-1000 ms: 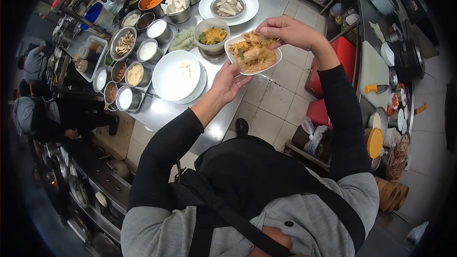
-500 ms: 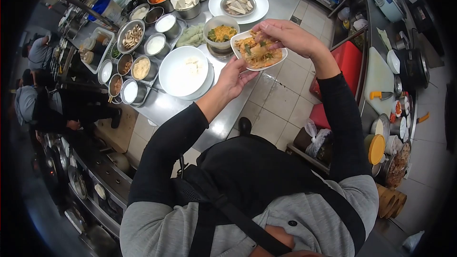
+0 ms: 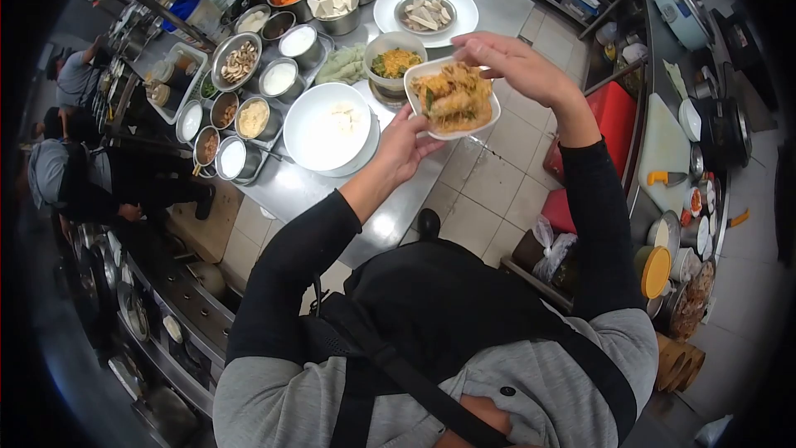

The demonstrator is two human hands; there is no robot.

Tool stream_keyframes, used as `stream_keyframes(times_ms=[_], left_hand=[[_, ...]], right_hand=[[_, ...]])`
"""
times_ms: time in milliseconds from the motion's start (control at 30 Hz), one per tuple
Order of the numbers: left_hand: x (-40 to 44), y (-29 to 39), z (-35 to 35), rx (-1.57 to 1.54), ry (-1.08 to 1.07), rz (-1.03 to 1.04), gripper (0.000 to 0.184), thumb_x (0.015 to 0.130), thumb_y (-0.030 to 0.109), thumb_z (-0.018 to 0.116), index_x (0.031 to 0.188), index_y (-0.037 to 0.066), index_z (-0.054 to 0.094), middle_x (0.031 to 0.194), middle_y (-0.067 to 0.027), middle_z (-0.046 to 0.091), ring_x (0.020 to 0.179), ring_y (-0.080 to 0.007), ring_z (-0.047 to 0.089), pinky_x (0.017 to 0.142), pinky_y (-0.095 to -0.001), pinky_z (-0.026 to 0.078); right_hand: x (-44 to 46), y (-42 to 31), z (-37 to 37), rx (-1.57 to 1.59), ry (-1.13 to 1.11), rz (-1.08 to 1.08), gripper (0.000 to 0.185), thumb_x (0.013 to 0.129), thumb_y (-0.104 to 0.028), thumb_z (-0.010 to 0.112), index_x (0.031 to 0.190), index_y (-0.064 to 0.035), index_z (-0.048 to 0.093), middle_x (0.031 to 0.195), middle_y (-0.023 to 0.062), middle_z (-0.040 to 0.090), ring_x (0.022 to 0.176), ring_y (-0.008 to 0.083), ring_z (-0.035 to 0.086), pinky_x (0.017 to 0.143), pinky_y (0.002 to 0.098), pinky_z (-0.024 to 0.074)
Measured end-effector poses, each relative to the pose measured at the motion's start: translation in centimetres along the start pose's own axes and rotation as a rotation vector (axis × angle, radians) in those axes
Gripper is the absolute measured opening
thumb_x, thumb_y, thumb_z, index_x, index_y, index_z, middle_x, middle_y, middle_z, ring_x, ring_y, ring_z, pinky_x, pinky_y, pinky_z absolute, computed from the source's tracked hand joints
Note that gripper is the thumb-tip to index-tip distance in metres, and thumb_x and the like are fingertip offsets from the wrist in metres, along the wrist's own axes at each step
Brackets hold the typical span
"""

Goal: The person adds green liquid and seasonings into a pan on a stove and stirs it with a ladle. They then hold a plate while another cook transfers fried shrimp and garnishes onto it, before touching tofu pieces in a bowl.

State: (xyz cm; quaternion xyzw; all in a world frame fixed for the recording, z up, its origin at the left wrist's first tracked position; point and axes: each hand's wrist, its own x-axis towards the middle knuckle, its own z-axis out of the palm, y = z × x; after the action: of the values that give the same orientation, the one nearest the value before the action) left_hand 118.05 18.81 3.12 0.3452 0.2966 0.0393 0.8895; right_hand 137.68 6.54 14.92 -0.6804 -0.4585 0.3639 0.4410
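My left hand (image 3: pixel 405 145) grips a white dish (image 3: pixel 491 119) by its lower left side, fingers underneath and thumb at the rim. Inside lies a heap of orange-yellow coated food (image 3: pixel 456 99) with some green leafy bits. At the dish's upper right edge is my right hand (image 3: pixel 518 70), its fingers loosely stretched out with nothing visible in them; I cannot tell whether they touch the rim. Just left of the dish stands a round tub (image 3: pixel 371 66) with orange shreds and greens. A large white bowl (image 3: pixel 311 129) holding a few pale pieces sits further left.
Several metal containers fill the steel table (image 3: pixel 373 216), among them sliced mushrooms (image 3: pixel 239 62) and white blocks (image 3: pixel 333 4). A white plate (image 3: pixel 460 0) bears a small metal dish. A co-worker (image 3: pixel 83 170) stands at left. On the right are a red bin (image 3: pixel 613 120) and an orange-handled knife (image 3: pixel 663 177).
My right hand has drawn from over the food to the dish's upper right edge. The dish is tilted more toward me, showing more of the food.
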Motion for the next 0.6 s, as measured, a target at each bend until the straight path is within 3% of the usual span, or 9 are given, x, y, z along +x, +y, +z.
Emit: stream_keyframes(times_ms=[33, 67, 167, 200, 300, 400, 500, 600], left_hand=[[-0.3, 0.0, -0.2, 0.02, 0.009, 0.008, 0.064, 0.088, 0.0, 0.05, 0.148, 0.011, 0.035, 0.13, -0.0125, 0.056, 0.107, -0.0279, 0.066, 0.091, -0.0399, 0.059], [-0.7, 0.0, -0.7, 0.021, 0.018, -0.03, 0.069, 0.086, -0.001, 0.05, 0.151, 0.012, 0.032, 0.132, -0.0125, 0.056, 0.104, -0.0289, 0.068, 0.09, -0.0411, 0.058], [-2.1, -0.8, -1.8, 0.014, 0.052, -0.042, 0.071, 0.086, -0.002, 0.051, 0.153, 0.01, 0.031, 0.126, -0.015, 0.06, 0.096, -0.0278, 0.071, 0.085, -0.0402, 0.06], [-2.9, -1.0, -2.1, -0.014, 0.042, -0.054, 0.074, 0.085, -0.003, 0.051, 0.154, 0.01, 0.029, 0.125, -0.0146, 0.06, 0.096, -0.0279, 0.071, 0.085, -0.0404, 0.06], [-4.6, -1.7, -3.1, -0.028, 0.062, -0.076, 0.074, 0.084, -0.003, 0.052, 0.154, 0.009, 0.029, 0.125, -0.0145, 0.06, 0.096, -0.0281, 0.071, 0.086, -0.0404, 0.06], [-5.8, -2.0, -3.9, -0.018, 0.062, -0.086, 0.075, 0.084, -0.003, 0.052, 0.154, 0.009, 0.028, 0.126, -0.0139, 0.06, 0.098, -0.0272, 0.071, 0.088, -0.04, 0.06], [-6.5, -1.9, -4.4, -0.025, 0.093, -0.085, 0.076, 0.084, -0.003, 0.051, 0.155, 0.011, 0.027, 0.13, -0.0135, 0.058, 0.103, -0.028, 0.069, 0.091, -0.0415, 0.059], [-6.7, -1.9, -4.8, -0.033, 0.126, -0.072, 0.075, 0.084, -0.004, 0.049, 0.154, 0.013, 0.029, 0.134, -0.013, 0.055, 0.109, -0.0306, 0.067, 0.094, -0.0448, 0.057]], right_hand=[[1.1, 0.4, -0.8, 0.022, 0.013, 0.012, 0.051, 0.105, -0.044, 0.049, 0.136, -0.0043, 0.057, 0.116, 0.0037, 0.065, 0.11, 0.0112, 0.058, 0.095, 0.0293, 0.0492], [2.4, 1.1, -1.1, 0.05, 0.109, 0.038, 0.041, 0.103, -0.033, 0.056, 0.131, -0.0033, 0.059, 0.108, 0.0043, 0.067, 0.098, 0.0106, 0.062, 0.088, 0.0272, 0.0526], [7.3, 4.2, -1.0, 0.087, 0.056, 0.079, 0.031, 0.1, -0.021, 0.06, 0.125, -0.0021, 0.062, 0.099, 0.0045, 0.069, 0.086, 0.01, 0.064, 0.08, 0.024, 0.054], [9.2, 5.1, 0.0, 0.091, 0.066, 0.054, 0.023, 0.096, -0.013, 0.062, 0.115, 0.0015, 0.066, 0.092, 0.0054, 0.069, 0.079, 0.0099, 0.064, 0.074, 0.0219, 0.0546], [15.2, 7.5, 3.1, -0.136, -0.099, -0.038, 0.021, 0.092, -0.014, 0.066, 0.103, 0.0024, 0.071, 0.094, 0.0116, 0.073, 0.078, 0.0177, 0.069, 0.074, 0.0274, 0.0569], [19.4, 8.5, 6.3, -0.879, -0.086, -0.164, 0.021, 0.084, -0.016, 0.072, 0.097, 0.0003, 0.075, 0.095, 0.0183, 0.074, 0.08, 0.0297, 0.072, 0.075, 0.0361, 0.0587], [19.6, 7.6, 8.1, -1.103, -0.221, -0.03, 0.028, 0.077, -0.01, 0.072, 0.101, 0.0033, 0.073, 0.098, 0.0244, 0.072, 0.093, 0.0383, 0.071, 0.08, 0.0436, 0.0581], [20.8, 7.9, 8.8, -1.091, -0.209, -0.121, 0.022, 0.073, -0.008, 0.074, 0.092, 0.0021, 0.075, 0.097, 0.023, 0.073, 0.092, 0.0372, 0.072, 0.08, 0.0438, 0.058]])
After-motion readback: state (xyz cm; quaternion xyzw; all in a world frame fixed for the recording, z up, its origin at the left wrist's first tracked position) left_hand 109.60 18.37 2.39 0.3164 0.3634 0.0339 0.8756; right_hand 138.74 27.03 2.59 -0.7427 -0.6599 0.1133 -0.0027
